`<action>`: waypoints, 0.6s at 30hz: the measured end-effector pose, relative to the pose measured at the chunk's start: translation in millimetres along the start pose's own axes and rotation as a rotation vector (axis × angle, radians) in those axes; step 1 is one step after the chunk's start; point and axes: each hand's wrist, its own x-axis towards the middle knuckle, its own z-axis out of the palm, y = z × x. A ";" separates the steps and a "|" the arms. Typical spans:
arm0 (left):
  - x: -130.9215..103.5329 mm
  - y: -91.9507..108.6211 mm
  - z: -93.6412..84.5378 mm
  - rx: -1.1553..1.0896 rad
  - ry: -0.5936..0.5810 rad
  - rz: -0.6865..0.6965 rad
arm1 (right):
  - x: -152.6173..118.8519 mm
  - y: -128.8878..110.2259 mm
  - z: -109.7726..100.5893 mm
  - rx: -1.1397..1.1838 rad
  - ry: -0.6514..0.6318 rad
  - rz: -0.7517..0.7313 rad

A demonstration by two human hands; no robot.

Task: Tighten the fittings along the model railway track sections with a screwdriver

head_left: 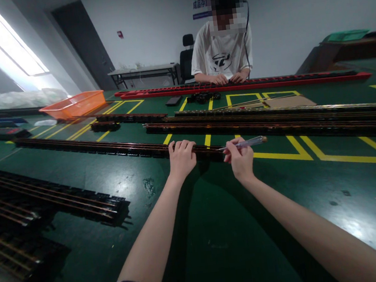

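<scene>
Two hands — left (182,157) on rail (107,148), right (240,156) gripping screwdriver (251,142).

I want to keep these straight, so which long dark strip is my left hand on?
The middle strip, its left part passing in front of the orange basket; only it lies under your left hand.

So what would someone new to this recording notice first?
Probably the bright orange basket at the far left of the green table, and the long red tray before the person opposite. Then, mid-picture, the left hand on a long dark strip and the right hand holding a slim tool with a clear handle.
</scene>
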 end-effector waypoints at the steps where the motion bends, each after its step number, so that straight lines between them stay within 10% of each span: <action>1: 0.0 0.1 -0.2 0.000 0.000 -0.001 | 0.0 -0.1 0.0 -0.004 0.000 0.000; 18: 0.3 0.6 -1.3 0.000 0.000 -0.001 | 0.7 0.1 -0.5 -0.009 0.003 0.002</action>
